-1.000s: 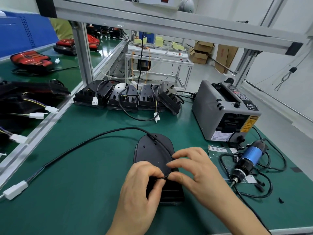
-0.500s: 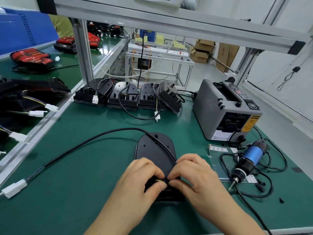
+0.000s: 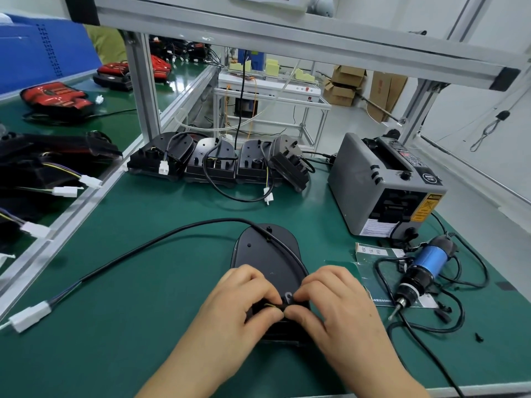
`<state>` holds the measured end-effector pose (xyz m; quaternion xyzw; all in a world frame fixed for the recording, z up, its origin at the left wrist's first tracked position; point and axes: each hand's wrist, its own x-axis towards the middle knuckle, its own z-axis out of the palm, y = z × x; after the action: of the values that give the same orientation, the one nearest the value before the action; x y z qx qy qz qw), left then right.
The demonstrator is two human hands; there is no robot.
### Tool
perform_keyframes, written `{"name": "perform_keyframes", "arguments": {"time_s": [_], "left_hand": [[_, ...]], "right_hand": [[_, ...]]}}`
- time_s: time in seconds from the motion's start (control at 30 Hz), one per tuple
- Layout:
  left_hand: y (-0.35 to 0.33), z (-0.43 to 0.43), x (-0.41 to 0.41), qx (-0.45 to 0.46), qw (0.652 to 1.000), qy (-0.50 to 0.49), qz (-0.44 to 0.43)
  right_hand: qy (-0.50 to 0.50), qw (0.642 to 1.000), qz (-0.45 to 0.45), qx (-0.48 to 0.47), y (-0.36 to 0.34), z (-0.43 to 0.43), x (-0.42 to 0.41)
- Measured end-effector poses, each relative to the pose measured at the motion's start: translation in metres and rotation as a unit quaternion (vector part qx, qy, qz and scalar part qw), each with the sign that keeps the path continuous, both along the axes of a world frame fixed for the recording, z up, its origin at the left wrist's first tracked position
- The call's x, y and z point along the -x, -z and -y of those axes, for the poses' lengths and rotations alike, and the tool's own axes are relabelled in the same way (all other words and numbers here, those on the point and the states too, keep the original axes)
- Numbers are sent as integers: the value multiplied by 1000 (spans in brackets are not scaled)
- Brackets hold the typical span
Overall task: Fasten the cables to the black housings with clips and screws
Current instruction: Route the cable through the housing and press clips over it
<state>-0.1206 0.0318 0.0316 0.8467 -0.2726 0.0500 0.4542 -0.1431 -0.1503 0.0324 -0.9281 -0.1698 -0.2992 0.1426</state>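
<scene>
Pinching with both hands, you bent over the near end of the black housing [image 3: 267, 254], which lay flat on the green mat [image 3: 143, 282] — your left hand [image 3: 235, 305] gripped the cable [image 3: 161, 239] between thumb and forefinger, and your right hand [image 3: 336, 305] nipped the small black clip [image 3: 288, 297] just beside it. The cable ran over the housing and off left to a white connector [image 3: 30, 315]. A blue screwdriver [image 3: 425, 262] lay on your right.

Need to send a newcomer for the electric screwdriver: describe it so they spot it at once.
Start at the grey box-shaped machine on the right side of the green table. Just in front of it, nearer the person, the electric screwdriver lies on its side. Nothing else nearby has its bright blue barrel, ending in a black nose and metal bit.
</scene>
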Motion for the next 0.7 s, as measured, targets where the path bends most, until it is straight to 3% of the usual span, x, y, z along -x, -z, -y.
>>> {"name": "perform_keyframes", "arguments": {"time_s": [0.2,0.43,0.7], "left_hand": [[-2,-1,-6,-53,998,21,-21],[-6,-1,-7,7,995,23,-93],[-5,8,-4,49,992,-26,-114]], "right_hand": [[-32,997,16,-67,8,1,-2],[-33,994,25,-98,15,-2,-3],[-30,996,10,-84,14,0,-5]]}}
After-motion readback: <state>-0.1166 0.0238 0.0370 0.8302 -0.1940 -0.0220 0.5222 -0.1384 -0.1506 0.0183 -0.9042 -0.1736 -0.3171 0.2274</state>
